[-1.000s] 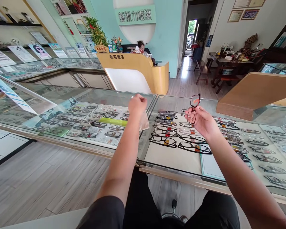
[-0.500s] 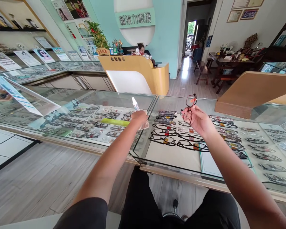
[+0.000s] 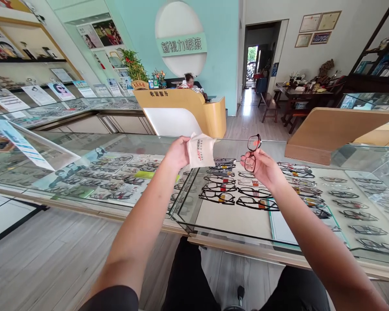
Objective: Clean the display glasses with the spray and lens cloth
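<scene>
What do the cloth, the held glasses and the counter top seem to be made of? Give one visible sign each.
Cloth: soft matte fabric, likely microfibre; it drapes and creases. Glasses: dark thin frame, probably plastic; lenses clear. Counter top: clear glass; displayed frames show through.

Read in white characters on the pale green band [image 3: 180, 45] across the white oval [image 3: 180, 21] on the teal wall [image 3: 222, 47]: 新视力眼镜. Lettered in dark characters on the upper front of the yellow reception desk [image 3: 194, 108]: 收银服务. Printed sideways in red and dark lines on the white cloth [image 3: 200, 150] pinched in the left hand [image 3: 178, 152], but too small to make out. Likewise unreadable: the small plaque [image 3: 139, 84] at the desk's left end, the framed certificates [image 3: 317, 21] on the right wall, the leaflets [image 3: 35, 93] propped on the far counters, and any marking on the glasses [image 3: 253, 153] gripped in the right hand [image 3: 264, 168].
</scene>
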The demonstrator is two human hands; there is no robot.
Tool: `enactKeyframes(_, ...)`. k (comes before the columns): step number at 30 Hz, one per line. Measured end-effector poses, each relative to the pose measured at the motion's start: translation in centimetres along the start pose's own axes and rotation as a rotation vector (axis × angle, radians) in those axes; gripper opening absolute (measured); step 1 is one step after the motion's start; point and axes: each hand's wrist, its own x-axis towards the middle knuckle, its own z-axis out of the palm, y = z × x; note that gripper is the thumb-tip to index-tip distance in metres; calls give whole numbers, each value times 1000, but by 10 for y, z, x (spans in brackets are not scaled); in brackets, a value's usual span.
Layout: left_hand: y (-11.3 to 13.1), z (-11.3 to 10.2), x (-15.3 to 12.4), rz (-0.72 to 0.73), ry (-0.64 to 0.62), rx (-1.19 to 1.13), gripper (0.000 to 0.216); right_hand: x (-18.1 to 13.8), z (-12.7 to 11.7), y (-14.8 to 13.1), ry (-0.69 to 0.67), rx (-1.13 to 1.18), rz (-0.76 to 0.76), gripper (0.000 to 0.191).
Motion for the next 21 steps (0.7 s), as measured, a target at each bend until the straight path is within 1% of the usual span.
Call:
enactKeyframes(1, 3, 13, -3, -60, -86, -98, 30, 0, -1, -1, 0, 6, -9, 25)
enactKeyframes(4, 4, 54, -17, -139, -215, -274, 33, 1, -2, -8, 4, 26, -43, 27)
enactKeyframes(7, -3, 89, -30, -192, -314, -360, 39, 0, 0, -16, 12, 50, -77, 26)
enactKeyframes(9, -11, 105, -37, -234, -397, -386, 45, 0, 1, -21, 20, 55, -97, 24)
enactKeyframes(12, -28, 116, -44, -222, -464, -385, 45, 0, 1, -26, 28, 54, -111, 23)
enactKeyframes(15, -44, 119, -49, -173, -477, -374, 45, 1, -1, -27, 18, 50, -116, 22)
enactKeyframes(19, -53, 119, -51, -116, -434, -391, 50, 2, -3, -27, 14, 37, -122, 21)
enactKeyframes(21, -53, 119, -50, -110, -378, -402, 51, 2, -3, -28, 28, 48, -119, 20)
